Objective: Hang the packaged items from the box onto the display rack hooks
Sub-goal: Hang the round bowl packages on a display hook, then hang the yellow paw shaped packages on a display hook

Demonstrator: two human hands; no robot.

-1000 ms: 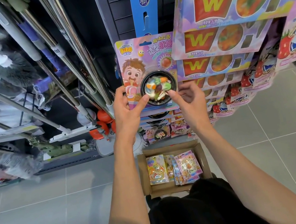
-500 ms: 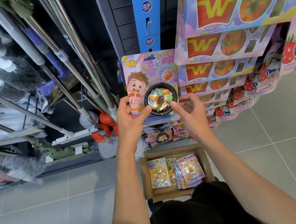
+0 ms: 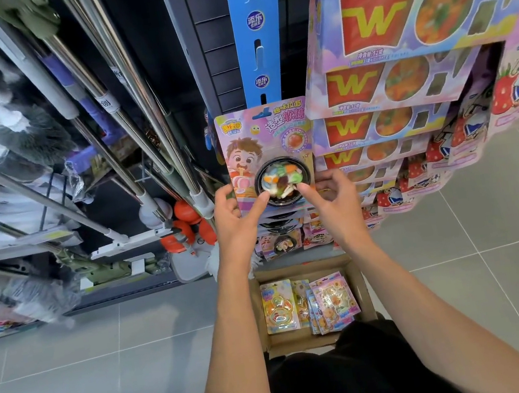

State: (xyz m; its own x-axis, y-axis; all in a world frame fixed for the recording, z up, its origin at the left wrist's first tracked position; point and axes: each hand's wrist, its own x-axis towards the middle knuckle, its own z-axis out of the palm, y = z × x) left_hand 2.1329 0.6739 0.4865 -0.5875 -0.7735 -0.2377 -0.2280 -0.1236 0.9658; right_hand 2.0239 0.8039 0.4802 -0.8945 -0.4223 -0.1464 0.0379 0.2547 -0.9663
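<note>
Grey tiled floor (image 3: 76, 378); cardboard box (image 3: 362, 285) beside display rack (image 3: 258, 26).

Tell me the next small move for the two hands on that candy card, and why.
Probably let go and reach down for another packet. The pink candy card with a cartoon child and black bowl blister seems seated, its slot at the blue hanging strip, with left hand and right hand gripping its lower corners. The brown cardboard box holds more.

Glossy printed package (image 3: 265, 147), brown cardboard box (image 3: 362, 285)
</note>
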